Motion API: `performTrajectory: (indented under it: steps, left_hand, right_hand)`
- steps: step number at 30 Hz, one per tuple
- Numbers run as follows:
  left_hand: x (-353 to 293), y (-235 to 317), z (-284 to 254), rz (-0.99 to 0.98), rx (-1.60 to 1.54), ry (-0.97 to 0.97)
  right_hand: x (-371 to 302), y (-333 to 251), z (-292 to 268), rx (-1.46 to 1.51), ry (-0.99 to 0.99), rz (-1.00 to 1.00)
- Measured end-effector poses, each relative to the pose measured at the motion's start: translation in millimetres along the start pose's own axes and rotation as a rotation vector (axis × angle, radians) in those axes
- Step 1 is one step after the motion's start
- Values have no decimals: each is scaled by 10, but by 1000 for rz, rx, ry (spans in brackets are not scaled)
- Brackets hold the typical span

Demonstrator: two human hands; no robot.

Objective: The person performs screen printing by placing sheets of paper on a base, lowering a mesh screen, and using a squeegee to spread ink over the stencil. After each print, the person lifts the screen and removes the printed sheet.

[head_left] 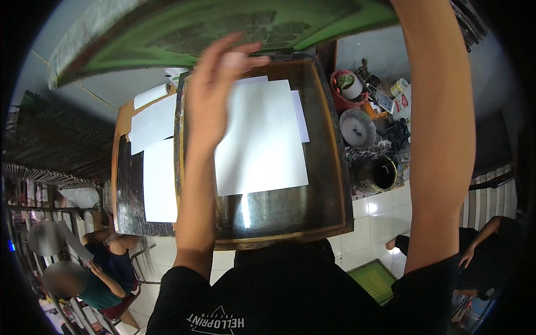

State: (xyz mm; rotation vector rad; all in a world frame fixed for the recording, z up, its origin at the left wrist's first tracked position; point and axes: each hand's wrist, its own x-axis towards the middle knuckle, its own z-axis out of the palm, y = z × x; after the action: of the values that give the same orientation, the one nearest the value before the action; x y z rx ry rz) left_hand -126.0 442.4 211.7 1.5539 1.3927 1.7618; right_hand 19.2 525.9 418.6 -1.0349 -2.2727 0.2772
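Observation:
A white sheet of paper [262,142] lies on the glass-topped board [326,206] in front of me, over other sheets whose edges show at its top and right. My left hand [215,72] hovers over the board's far left part, blurred, its fingers apart and holding nothing. Above it, a green screen-printing frame [234,28] with darker patches is raised and tilted across the top of the view. My right arm [441,123] reaches up past the frame's right end. The right hand lies beyond the top edge, so its grip is hidden.
On the left, white sheets [159,184] and a paper roll [152,96] rest on a dark table. A cluttered stand on the right holds a whitish bowl [357,128], a dark-rimmed can [385,172] and a red basin [341,92]. People sit at both lower sides.

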Motion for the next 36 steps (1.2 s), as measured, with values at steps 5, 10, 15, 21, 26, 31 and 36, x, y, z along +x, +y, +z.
performTrajectory:
  steps: [5,10,15,21,26,31,36]
  left_hand:
    - [-977,828,-581,-9,-480,-18]
    - [-2326,759,-609,-762,-383,107]
    - [-3041,249,-348,-1015,-473,196]
    - [-3241,-46,-433,-1122,-326,65]
    - [-3198,-43,-475,-1195,-234,59]
    - [-3165,-17,-497,-1192,-237,52]
    - [-3150,-9,-500,-1162,-205,50]
  right_hand:
    - [-791,225,198,50,7,-244]
    - [-649,698,858,216,-32,-377]
    - [-488,1132,1785,221,-134,-294]
    - [-74,1539,2972,90,-169,-360]
    - [20,1532,3492,9,-178,-400]
    - [17,1539,3715,-42,-146,-480]
    - [-104,1465,3692,-99,-147,-450]
